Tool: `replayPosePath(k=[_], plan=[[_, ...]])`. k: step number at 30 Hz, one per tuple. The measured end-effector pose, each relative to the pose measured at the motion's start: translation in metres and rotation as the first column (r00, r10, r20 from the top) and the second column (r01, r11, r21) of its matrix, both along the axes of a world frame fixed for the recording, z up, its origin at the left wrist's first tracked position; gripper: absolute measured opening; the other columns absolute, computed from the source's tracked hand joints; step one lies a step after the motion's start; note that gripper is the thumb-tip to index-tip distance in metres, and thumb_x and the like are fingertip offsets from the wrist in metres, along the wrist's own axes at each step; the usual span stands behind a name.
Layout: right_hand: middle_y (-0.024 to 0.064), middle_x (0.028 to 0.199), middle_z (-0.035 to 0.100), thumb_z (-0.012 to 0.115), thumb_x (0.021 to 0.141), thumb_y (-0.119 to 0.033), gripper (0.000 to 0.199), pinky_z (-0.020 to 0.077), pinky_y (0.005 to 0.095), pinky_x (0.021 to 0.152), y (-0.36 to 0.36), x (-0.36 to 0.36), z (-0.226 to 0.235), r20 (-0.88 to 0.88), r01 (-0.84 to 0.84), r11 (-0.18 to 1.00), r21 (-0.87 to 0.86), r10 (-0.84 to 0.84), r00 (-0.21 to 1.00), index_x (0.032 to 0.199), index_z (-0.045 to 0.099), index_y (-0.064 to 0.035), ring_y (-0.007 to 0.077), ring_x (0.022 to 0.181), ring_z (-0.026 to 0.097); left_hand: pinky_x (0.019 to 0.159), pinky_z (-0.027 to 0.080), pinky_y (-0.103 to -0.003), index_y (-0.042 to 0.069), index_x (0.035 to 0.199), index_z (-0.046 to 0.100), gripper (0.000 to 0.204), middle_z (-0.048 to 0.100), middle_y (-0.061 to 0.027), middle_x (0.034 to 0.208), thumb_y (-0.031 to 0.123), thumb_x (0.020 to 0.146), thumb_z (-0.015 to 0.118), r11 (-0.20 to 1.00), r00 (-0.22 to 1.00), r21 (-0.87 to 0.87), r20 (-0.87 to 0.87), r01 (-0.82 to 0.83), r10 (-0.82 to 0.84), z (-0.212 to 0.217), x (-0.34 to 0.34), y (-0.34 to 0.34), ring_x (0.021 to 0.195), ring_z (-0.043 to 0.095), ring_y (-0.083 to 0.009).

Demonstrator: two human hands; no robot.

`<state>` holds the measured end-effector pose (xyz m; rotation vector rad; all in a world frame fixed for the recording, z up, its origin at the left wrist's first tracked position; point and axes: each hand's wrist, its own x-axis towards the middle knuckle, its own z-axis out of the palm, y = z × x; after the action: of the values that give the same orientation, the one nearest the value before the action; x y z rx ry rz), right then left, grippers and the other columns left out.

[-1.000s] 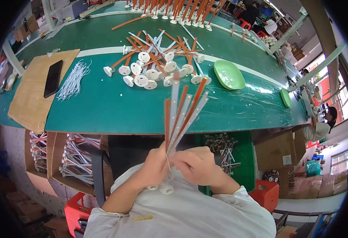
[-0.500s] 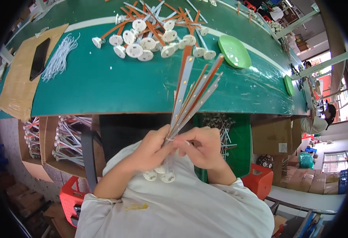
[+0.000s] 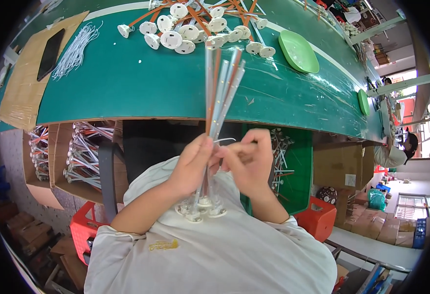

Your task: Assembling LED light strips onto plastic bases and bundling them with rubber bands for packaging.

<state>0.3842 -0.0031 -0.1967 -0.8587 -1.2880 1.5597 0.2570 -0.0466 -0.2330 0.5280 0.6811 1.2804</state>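
Observation:
In front of my chest, my left hand (image 3: 190, 164) is wrapped round a bundle of thin LED strips (image 3: 219, 98), white and orange-brown, standing nearly upright. The strips' round white end caps (image 3: 203, 209) hang below the hand against my shirt. A thin white tie (image 3: 226, 140) loops out beside the bundle at finger height. Close against the strips, my right hand (image 3: 250, 159) has its thumb and fingers pinched on the tie; the fingertips are partly hidden.
On the green table (image 3: 141, 93) lie a heap of similar capped strips (image 3: 188, 32), a green dish (image 3: 298, 52), loose white ties (image 3: 78, 51) and a black phone (image 3: 51, 55) on cardboard (image 3: 21, 98). Boxes of strips (image 3: 83, 157) stand below left, a green crate (image 3: 298, 179) below right.
The bundle has turned more upright, and its end caps show more fully. Both hands sit slightly higher in view. A loop of the tie now stands out beside the strips.

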Motion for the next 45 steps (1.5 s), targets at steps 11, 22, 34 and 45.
replayPosePath(k=[11,22,34,45], plan=[[0.0076,0.086,0.067,0.077,0.062,-0.001,0.036,0.0499,0.0298,0.063,0.027,0.023,0.034,0.456,-0.419,0.569,0.708,0.084,0.886,0.096,0.066,-0.0008,0.0225,0.075,0.064,0.055,0.038,-0.023,0.007,0.095,0.048,0.03,0.044,-0.0005,0.071,0.034,0.102,0.038,0.998,0.995,-0.062,0.096,0.023,-0.017,-0.005,-0.006,-0.003,0.06,0.043,-0.0095],[0.003,0.069,0.051,0.065,0.068,-0.007,0.018,0.0436,0.0279,0.045,0.038,0.016,0.038,0.769,-0.752,0.195,0.63,-0.295,0.567,0.084,0.061,-0.0015,0.0169,0.061,0.054,0.055,0.039,-0.022,0.006,0.1,0.052,0.024,0.045,0.0009,0.069,0.025,0.103,0.037,0.997,0.997,0.058,-0.07,0.043,-0.038,0.003,-0.004,-0.001,0.059,0.044,-0.0071],[0.0034,0.053,0.048,0.063,0.073,0.001,0.005,0.0396,0.0277,0.04,0.017,0.001,0.001,0.584,-0.434,0.433,0.79,-0.316,0.748,0.074,0.06,-0.0029,0.0156,0.044,0.052,0.052,0.039,-0.024,0.002,0.093,0.047,0.018,0.051,-0.0022,0.067,0.016,0.101,0.038,0.96,0.89,0.262,-0.409,-0.095,0.2,-0.007,-0.001,-0.008,0.059,0.049,-0.0072],[-0.0004,0.047,0.041,0.043,0.09,-0.013,0.027,0.0226,0.0243,0.038,0.014,0.035,-0.008,-0.064,-0.16,0.806,-0.57,0.15,0.987,0.066,0.05,-0.0024,0.008,0.038,0.028,0.064,0.046,-0.037,-0.004,0.115,0.042,0.041,0.054,-0.0145,0.082,0.003,0.078,0.059,0.898,0.546,0.376,-0.813,0.228,0.201,0.017,-0.001,-0.005,0.072,0.058,-0.0277]])
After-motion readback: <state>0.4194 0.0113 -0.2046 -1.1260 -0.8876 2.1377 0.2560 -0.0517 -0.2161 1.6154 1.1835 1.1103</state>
